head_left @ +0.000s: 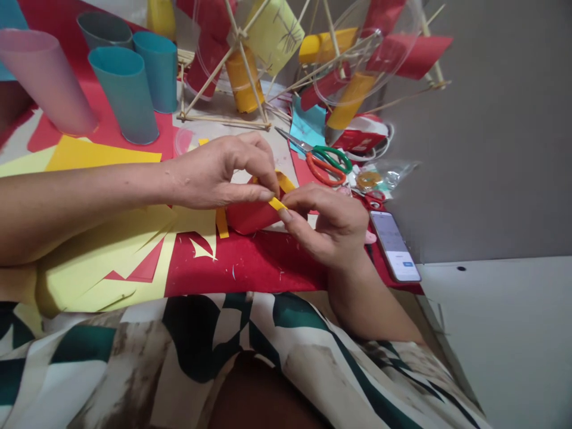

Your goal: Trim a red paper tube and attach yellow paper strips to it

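Note:
A narrow yellow paper strip point(277, 204) runs between my two hands. My left hand point(232, 170) pinches one part of it between thumb and fingers. On the other side, my right hand point(333, 217) grips it near the thumb tip. Behind and below the strip lies a red paper piece point(252, 217), partly covered by my fingers; its full shape is hidden. Another orange-yellow strip point(222, 223) sits just left of the red piece. Yellow paper sheets point(111, 250) with a red scrap point(145, 266) spread under my left forearm.
Paper cylinders, one pink point(53, 83) and several blue, stand at the back left. A stick frame point(223, 122) with coloured paper tubes rises at the back. Scissors point(328, 164), a plastic bag point(391, 176) and a phone point(395, 247) lie to the right, beside a grey wall point(487, 131).

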Tool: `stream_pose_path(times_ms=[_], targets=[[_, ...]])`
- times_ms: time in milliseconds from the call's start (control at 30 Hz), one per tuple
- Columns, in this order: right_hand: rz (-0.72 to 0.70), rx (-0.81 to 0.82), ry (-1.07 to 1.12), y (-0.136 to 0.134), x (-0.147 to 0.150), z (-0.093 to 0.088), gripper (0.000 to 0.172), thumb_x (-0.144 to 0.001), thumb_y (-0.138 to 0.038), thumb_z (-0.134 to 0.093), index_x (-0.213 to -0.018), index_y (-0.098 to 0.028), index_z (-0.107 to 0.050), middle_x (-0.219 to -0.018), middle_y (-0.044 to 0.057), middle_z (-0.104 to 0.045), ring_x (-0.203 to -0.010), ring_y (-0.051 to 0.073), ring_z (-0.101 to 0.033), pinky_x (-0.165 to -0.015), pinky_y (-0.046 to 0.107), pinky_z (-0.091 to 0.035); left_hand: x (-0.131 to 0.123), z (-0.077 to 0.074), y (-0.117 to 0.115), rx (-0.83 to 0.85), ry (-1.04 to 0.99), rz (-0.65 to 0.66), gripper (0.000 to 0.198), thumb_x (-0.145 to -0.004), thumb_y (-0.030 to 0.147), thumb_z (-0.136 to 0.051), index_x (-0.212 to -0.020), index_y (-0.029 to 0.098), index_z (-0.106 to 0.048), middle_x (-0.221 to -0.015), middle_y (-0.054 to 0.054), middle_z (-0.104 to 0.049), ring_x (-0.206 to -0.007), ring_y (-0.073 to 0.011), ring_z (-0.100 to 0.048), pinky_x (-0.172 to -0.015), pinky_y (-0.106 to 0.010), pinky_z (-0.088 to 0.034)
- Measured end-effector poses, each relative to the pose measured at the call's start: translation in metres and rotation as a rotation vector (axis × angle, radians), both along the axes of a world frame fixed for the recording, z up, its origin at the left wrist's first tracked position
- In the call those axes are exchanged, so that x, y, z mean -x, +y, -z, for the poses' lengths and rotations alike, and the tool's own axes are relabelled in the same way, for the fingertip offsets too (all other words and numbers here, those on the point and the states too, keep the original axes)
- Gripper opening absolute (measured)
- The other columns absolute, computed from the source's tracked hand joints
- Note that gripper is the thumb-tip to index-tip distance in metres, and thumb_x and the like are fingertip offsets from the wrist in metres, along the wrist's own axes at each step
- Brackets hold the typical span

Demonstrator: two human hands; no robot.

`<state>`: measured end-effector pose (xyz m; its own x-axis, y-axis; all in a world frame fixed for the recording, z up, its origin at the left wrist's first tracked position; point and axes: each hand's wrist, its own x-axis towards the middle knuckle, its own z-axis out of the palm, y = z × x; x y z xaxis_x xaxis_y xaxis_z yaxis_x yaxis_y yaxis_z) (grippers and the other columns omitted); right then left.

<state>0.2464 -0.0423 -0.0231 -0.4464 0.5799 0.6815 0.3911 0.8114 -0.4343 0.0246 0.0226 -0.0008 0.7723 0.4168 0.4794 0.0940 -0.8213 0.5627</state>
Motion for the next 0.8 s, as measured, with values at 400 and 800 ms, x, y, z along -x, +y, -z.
stream_pose_path(times_ms=[400, 800], targets=[[-0.085, 0.002, -0.047, 0.006, -0.008, -0.007, 0.007, -0.089, -0.020, -0.068, -0.094, -0.015, -0.068, -0.085, 0.006, -0.073, -0.068, 0.011, -0.065, -0.059, 0.021, -0.050, 0.005, -0.005, 0.000, -0.080, 0.053, 0.083, 0.022, -0.094, 0.038, -0.057, -0.087, 0.022, -0.072, -0.086, -0.007, -0.072, -0.098, -0.0218, -0.064, -0.091, -0.035, -0.050], [-0.097, -0.051, -0.292, 0.012, -0.009, -0.023, 0.016, -0.098, -0.024, -0.055, -0.089, -0.014, -0.063, -0.080, 0.007, -0.068, -0.074, 0.014, -0.061, -0.067, 0.026, -0.047, 0.012, -0.023, -0.008, -0.208, 0.145, 0.028, 0.014, -0.090, 0.032, -0.067, -0.094, 0.020, -0.074, -0.088, -0.006, -0.072, -0.101, -0.0198, -0.063, -0.096, -0.035, -0.048]])
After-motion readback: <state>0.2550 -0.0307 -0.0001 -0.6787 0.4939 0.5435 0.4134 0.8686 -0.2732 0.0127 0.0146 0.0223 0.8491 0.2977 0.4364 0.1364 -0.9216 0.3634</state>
